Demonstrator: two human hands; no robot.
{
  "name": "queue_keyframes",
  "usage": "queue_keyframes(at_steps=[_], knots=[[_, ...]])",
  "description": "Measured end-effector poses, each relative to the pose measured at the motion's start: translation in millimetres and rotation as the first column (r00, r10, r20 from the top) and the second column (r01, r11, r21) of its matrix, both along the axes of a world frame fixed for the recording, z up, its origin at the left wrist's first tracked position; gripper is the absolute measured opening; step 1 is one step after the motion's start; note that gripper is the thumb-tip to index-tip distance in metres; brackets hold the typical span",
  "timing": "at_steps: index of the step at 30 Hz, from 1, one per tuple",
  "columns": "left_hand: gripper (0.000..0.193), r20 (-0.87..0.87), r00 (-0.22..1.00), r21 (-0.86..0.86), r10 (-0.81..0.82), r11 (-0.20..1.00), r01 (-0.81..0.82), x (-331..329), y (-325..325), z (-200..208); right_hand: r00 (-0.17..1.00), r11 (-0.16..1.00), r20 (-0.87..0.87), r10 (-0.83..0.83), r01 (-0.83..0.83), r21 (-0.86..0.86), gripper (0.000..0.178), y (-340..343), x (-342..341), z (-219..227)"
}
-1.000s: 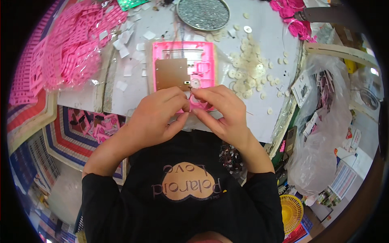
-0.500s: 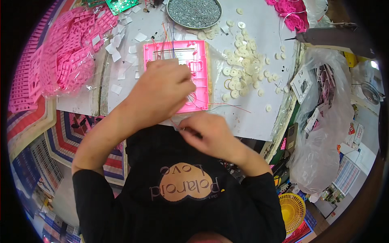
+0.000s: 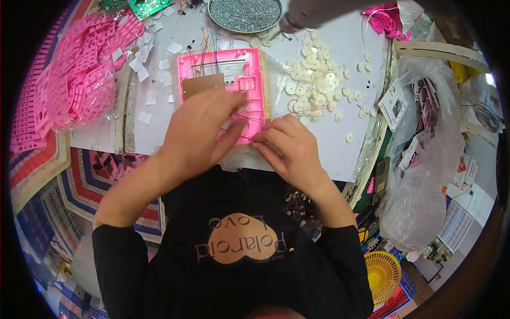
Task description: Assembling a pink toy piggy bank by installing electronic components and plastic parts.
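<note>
A pink plastic housing (image 3: 256, 80) lies open side up on the table in front of me, on a pale yellow-edged pad. Inside it, a brown circuit board (image 3: 204, 83) covers the upper left, with thin coloured wires (image 3: 209, 52) rising past it. My left hand (image 3: 199, 127) reaches over the housing's lower left, its bent fingers and thumb around thin wires (image 3: 247, 118). At the lower right corner, my right hand (image 3: 289, 144) pinches a wire between thumb and fingertips. Loose red and dark wire ends (image 3: 319, 110) stick out to the right above that hand.
White plastic discs (image 3: 321, 80) are heaped right of the housing. Behind stands a round tray of screws (image 3: 244, 16). A blurred dark rod-like tool (image 3: 319, 13) hangs over the back. Bagged pink parts (image 3: 87, 80) lie left, near paper scraps (image 3: 143, 74); a plastic bag (image 3: 414, 196) hangs right.
My right hand has moved up from the table's front edge to the housing's corner. My left hand has shifted down-left, uncovering the board. The dark tool has swung from the right to the back.
</note>
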State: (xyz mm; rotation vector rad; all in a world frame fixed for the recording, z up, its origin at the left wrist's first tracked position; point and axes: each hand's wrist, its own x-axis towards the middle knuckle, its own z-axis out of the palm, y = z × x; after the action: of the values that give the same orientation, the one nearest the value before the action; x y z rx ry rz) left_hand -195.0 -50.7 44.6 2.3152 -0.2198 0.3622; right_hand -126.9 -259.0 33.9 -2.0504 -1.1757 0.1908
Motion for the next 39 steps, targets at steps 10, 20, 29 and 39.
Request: queue_keyframes(at_steps=[10, 20, 29, 39], knots=[[0.03, -0.066, 0.995, 0.099, -0.07, 0.992, 0.077, -47.1, -5.9, -29.2, 0.976, 0.97, 0.102, 0.191, -0.172, -0.174, 0.02, 10.8, 5.9, 8.7], [0.043, -0.161, 0.973, 0.217, -0.163, 0.956, 0.196, -45.6, 0.1, -25.0, 0.986, 0.97, -0.132, 0.097, -0.064, 0.234, 0.019, -2.3, 8.2, -40.6], [0.048, -0.13, 0.968, 0.312, -0.213, 0.918, 0.244, -42.7, 1.5, -19.9, 0.997, 0.978, 0.015, 0.072, -0.074, 0.193, 0.025, -12.4, 6.8, -44.5], [0.047, -0.174, 0.959, 0.424, -0.222, 0.862, 0.276, -43.2, -6.9, -13.7, 0.942, 0.833, 0.056, 0.331, -0.264, -0.487, 0.023, 3.0, 22.8, 32.2]])
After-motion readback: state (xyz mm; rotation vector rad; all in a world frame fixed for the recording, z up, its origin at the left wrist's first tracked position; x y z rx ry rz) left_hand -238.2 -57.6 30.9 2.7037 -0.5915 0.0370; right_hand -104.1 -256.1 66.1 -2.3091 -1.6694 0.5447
